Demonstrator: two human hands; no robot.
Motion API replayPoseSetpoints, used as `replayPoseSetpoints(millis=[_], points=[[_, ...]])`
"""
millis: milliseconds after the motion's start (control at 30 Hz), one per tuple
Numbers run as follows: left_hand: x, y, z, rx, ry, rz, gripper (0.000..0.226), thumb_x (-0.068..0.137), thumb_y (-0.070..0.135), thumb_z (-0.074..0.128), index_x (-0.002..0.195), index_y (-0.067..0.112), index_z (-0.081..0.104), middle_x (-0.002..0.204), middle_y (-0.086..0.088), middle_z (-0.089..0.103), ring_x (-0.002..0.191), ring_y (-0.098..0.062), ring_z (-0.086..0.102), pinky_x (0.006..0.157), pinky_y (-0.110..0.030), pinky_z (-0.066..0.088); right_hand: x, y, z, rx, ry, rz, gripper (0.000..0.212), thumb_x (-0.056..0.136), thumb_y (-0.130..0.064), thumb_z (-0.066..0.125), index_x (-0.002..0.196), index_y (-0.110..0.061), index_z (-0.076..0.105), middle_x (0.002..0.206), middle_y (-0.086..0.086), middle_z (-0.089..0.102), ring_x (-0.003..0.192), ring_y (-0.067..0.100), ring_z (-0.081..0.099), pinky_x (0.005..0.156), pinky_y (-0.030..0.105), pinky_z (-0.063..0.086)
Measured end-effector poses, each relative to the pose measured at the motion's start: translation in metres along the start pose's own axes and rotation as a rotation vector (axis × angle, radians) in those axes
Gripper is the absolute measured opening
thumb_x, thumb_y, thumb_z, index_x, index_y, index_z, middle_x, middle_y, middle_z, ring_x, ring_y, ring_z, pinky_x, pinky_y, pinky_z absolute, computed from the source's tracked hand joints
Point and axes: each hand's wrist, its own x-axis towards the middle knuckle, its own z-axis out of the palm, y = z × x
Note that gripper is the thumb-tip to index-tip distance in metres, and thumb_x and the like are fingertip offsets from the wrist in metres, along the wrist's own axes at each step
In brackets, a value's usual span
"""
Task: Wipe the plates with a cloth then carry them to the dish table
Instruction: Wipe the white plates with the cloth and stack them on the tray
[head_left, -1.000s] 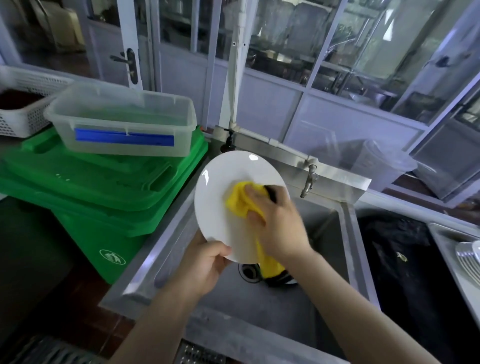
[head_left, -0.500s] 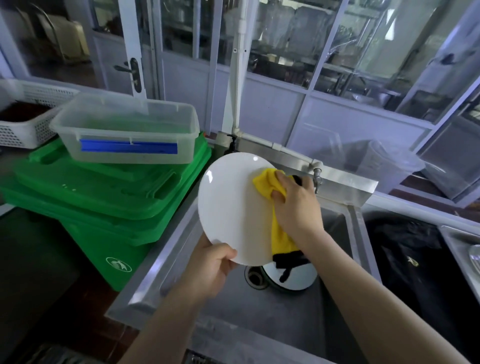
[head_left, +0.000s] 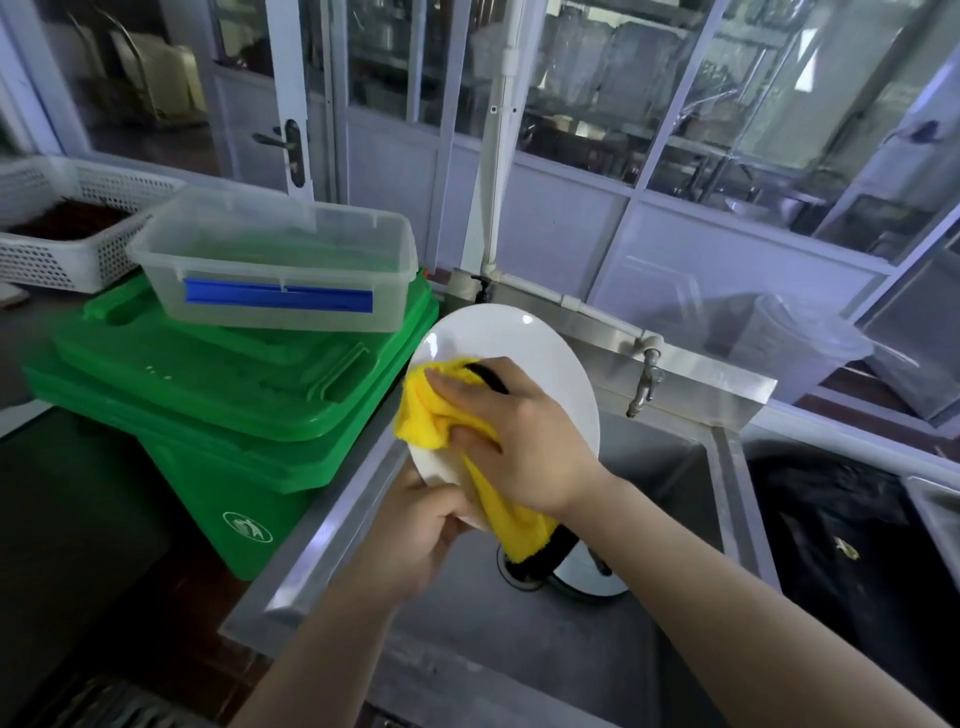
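Note:
A white plate is held tilted above the steel sink. My left hand grips its lower rim from below. My right hand presses a yellow cloth with black trim against the plate's left face, fingers curled into the cloth; the cloth's tail hangs down below the plate. Another white plate lies on the sink floor by the drain, partly hidden by the cloth and my right arm.
A tap sticks out over the sink's back wall. Left of the sink stands a green bin with a clear plastic box on its lid, and a white basket behind. A dark basin lies to the right.
My right hand has swept the cloth from the plate's upper right across to its left side. The view has shifted slightly and the plate sits a little lower in the frame.

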Motion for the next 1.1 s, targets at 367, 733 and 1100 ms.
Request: replayPoseSetpoints(millis=[367,733,1100], points=[[0.0,-0.006,-0.006,0.061,0.039,-0.06,0.054,0.055,0.001,0.055,0.109,0.002,0.057,0.094,-0.019,0.06,0.091,-0.033,0.058,0.083,-0.047,0.049,0.015,0.049,-0.019,-0.121,0.287,0.479,0.052,0.089,-0.025,0.06,0.139,-0.029,0.048,0.128,0.005,0.045,0.112,0.026,0.049,0.08,0.023,0.033],[0.002,0.01,-0.024,-0.147,-0.224,0.064,0.077,0.075,0.021,0.079,0.138,0.0,0.04,0.131,-0.024,0.056,0.12,-0.039,0.055,0.087,-0.048,0.051,-0.014,0.0,0.006,-0.032,-0.231,-0.037,0.045,0.093,-0.022,0.054,0.135,-0.036,0.052,0.137,0.007,0.043,0.122,0.031,0.044,0.099,0.043,0.041],[0.005,0.012,-0.035,-0.261,-0.021,0.1,0.054,0.085,0.021,0.047,0.138,0.01,0.047,0.129,-0.013,0.063,0.117,-0.03,0.061,0.082,-0.038,0.056,-0.032,0.055,-0.004,-0.175,-0.237,0.018,0.05,0.091,-0.006,0.058,0.122,-0.045,0.061,0.139,-0.001,0.046,0.117,0.031,0.045,0.092,0.044,0.045]])
